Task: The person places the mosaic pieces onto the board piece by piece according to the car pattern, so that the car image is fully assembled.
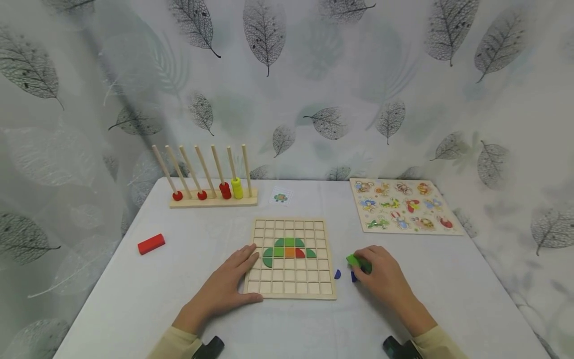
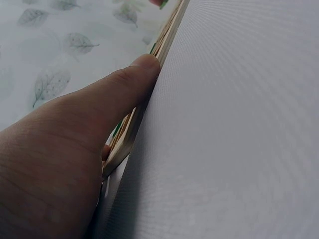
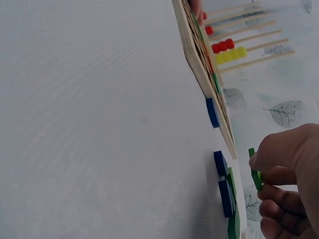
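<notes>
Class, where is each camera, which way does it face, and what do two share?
Head: on the head, facing forward and down at the grid board; left hand, right hand, sleeves.
Left wrist: worn there, facing along the board's edge; mostly left hand.
Right wrist: worn there, facing blue pieces; right hand, left fingers.
Shared: head and right wrist show the peg stand.

tiles (image 1: 290, 253) on grid board (image 1: 289, 275) | loose tiles (image 1: 338, 274) right | peg stand (image 1: 213, 201) behind-left | puzzle board (image 1: 384, 213) behind-right
</notes>
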Motion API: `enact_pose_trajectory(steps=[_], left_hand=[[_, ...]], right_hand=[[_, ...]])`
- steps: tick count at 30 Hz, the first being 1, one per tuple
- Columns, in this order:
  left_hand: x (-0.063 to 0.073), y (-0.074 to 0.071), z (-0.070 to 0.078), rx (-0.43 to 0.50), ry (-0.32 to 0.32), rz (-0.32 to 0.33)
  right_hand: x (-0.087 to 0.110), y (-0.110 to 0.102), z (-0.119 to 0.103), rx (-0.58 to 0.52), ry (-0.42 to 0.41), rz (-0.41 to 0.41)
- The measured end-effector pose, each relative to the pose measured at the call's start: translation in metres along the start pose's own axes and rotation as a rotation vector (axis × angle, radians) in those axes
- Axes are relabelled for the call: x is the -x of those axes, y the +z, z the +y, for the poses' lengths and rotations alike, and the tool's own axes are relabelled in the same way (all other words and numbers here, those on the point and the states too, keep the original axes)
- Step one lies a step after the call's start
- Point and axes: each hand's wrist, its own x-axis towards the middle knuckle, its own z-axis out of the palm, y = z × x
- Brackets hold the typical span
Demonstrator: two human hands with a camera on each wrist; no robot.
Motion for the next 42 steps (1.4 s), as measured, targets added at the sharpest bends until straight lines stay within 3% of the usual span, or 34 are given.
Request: enact_pose_trajectory(steps=[7, 14, 19, 42], left_hand=[[-0.001, -0.002, 0.0, 0.004, 0.015, 0.015], [0.001, -0.001, -0.001, 0.011, -0.014, -0.018], [0.0, -0.001, -0.001, 0.015, -0.014, -0.003], [0.004, 0.0, 0.002, 0.029, -0.025, -0.008]], right_hand=[[-0.006, -0.008, -0.009, -0.057, -0.093, 0.076], [-0.013, -0.01, -0.023, -0.108, -0.152, 0.077], [-0.021, -0.009, -0.032, -0.121, -0.209, 0.076], [-0.028, 0.001, -0.053, -0.198, -0.303, 0.088]])
